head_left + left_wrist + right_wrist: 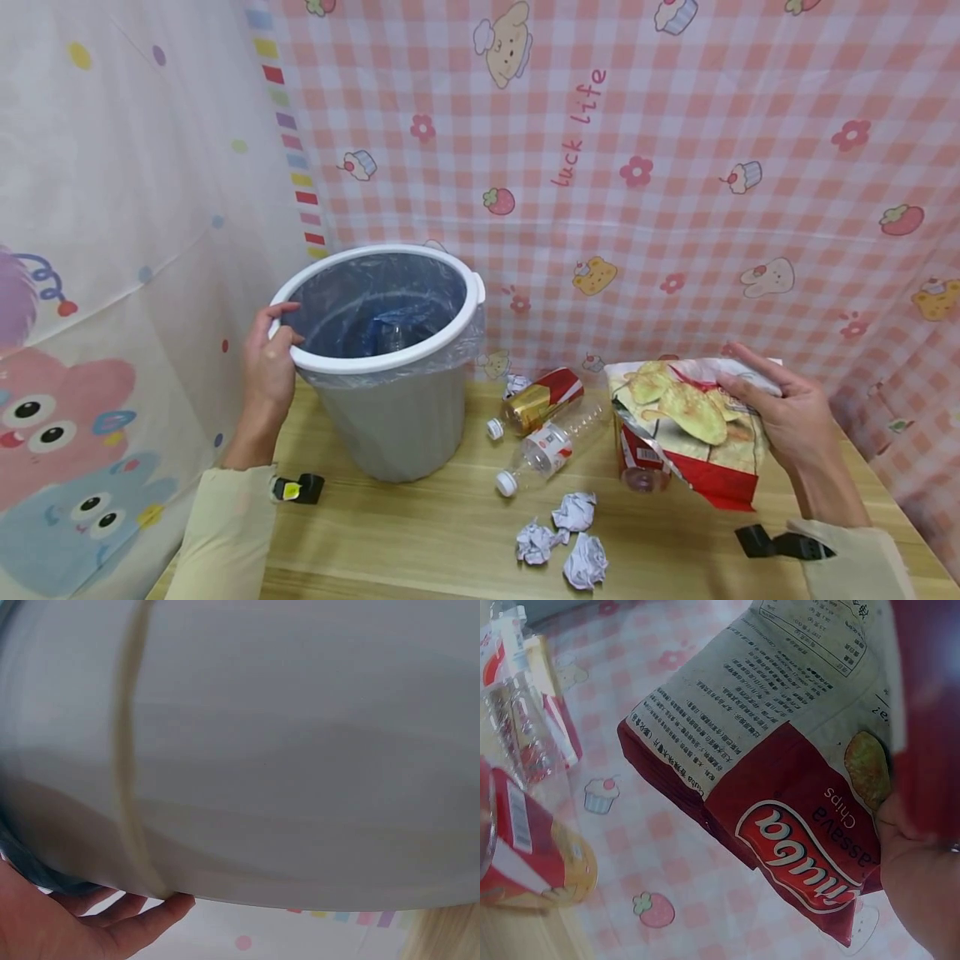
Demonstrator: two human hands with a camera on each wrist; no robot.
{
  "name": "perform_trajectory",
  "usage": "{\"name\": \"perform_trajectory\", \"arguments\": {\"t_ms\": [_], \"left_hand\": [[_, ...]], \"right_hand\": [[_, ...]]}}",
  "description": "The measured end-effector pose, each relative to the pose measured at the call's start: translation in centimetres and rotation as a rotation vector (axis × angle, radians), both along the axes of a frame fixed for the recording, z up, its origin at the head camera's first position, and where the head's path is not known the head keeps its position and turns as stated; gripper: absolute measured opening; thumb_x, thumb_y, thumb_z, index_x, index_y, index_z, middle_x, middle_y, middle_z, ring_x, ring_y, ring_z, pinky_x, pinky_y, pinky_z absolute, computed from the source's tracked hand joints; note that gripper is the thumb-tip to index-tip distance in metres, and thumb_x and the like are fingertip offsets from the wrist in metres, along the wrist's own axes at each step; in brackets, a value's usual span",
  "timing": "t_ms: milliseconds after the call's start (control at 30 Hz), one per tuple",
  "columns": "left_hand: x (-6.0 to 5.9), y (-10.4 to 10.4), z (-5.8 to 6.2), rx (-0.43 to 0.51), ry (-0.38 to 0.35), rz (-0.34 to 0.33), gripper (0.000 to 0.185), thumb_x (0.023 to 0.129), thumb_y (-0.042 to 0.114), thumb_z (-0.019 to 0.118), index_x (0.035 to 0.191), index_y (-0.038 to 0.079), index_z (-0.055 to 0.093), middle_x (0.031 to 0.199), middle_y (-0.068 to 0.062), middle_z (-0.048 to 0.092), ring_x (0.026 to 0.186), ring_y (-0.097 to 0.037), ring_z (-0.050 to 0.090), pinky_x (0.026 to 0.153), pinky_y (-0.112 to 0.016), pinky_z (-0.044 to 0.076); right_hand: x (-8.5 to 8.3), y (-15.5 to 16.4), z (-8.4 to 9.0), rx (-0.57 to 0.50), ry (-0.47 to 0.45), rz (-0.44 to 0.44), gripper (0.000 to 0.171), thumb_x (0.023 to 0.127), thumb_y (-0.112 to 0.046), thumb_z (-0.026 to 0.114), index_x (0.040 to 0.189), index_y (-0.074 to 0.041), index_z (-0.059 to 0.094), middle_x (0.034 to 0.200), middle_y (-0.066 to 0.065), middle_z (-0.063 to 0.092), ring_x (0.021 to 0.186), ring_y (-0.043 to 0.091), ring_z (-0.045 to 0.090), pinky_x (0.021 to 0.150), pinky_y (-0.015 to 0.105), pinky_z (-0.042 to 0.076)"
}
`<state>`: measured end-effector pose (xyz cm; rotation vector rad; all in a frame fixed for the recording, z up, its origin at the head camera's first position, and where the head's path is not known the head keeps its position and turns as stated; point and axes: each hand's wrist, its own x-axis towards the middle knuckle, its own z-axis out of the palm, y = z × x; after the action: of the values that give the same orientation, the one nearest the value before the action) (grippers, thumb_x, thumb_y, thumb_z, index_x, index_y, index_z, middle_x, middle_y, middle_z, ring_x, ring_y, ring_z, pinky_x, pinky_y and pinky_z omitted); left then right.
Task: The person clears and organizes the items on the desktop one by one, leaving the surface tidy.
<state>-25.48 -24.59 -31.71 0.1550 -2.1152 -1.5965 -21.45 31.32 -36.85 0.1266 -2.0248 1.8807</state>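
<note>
With fingers over the white rim, my left hand (268,375) grips the grey trash can (397,425) on the left of the table. A clear plastic liner covers the rim, and a crumpled bluish thing shows inside. In the left wrist view the can's grey wall (300,750) fills most of the picture, above my fingers (154,919). My right hand (791,425) holds an opened cassava chip bag (690,408) by one end, above the table's right side. In the right wrist view, the bag's printed back and red end face the camera.
Partly behind the bag stands a red and yellow can-like container (642,462). Between trash can and bag lie a gold-and-red-labelled plastic bottle (543,400) and a clear bottle (551,450). Several crumpled paper balls (585,561) lie nearer the front. Checked cloth (450,167) hangs behind the wooden table (420,533).
</note>
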Motion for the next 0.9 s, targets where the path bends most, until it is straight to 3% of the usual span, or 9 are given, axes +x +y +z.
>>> {"name": "perform_trajectory", "arguments": {"t_ms": [167,333,467,900], "left_hand": [[0.0,0.0,0.0,0.001,0.003,0.003,0.046,0.095,0.013,0.033,0.138,0.006,0.048,0.158,-0.001,0.034,0.137,-0.026,0.036,0.115,-0.047,0.030],[0.0,0.0,0.0,-0.001,0.001,0.005,0.046,0.095,0.014,0.033,0.138,0.007,0.048,0.158,-0.001,0.034,0.137,-0.026,0.036,0.115,-0.048,0.030],[-0.1,-0.1,0.0,-0.001,0.006,0.006,0.046,0.094,0.013,0.034,0.137,0.006,0.049,0.157,-0.002,0.034,0.137,-0.026,0.036,0.115,-0.047,0.030],[0.0,0.0,0.0,0.009,0.019,-0.001,0.045,0.094,0.012,0.034,0.136,0.005,0.049,0.158,-0.002,0.034,0.139,-0.025,0.035,0.116,-0.047,0.028]], "right_hand": [[-0.2,-0.9,0.7,-0.114,0.039,0.080,0.047,0.090,-0.001,0.069,0.135,-0.011,0.061,0.125,-0.010,0.059,0.092,0.000,0.065,0.069,0.018,0.056],[-0.3,-1.7,1.5,-0.146,0.050,0.134,0.048,0.090,0.001,0.067,0.137,-0.009,0.059,0.122,-0.010,0.060,0.081,0.006,0.071,0.066,0.022,0.057],[-0.4,-2.3,2.1,-0.136,0.055,0.128,0.047,0.091,-0.002,0.068,0.136,-0.011,0.060,0.117,-0.010,0.064,0.077,0.007,0.071,0.064,0.023,0.057],[-0.7,-4.8,4.0,-0.197,0.109,0.176,0.047,0.090,0.000,0.068,0.135,-0.008,0.060,0.119,-0.003,0.063,0.079,0.009,0.072,0.064,0.026,0.057]]}}
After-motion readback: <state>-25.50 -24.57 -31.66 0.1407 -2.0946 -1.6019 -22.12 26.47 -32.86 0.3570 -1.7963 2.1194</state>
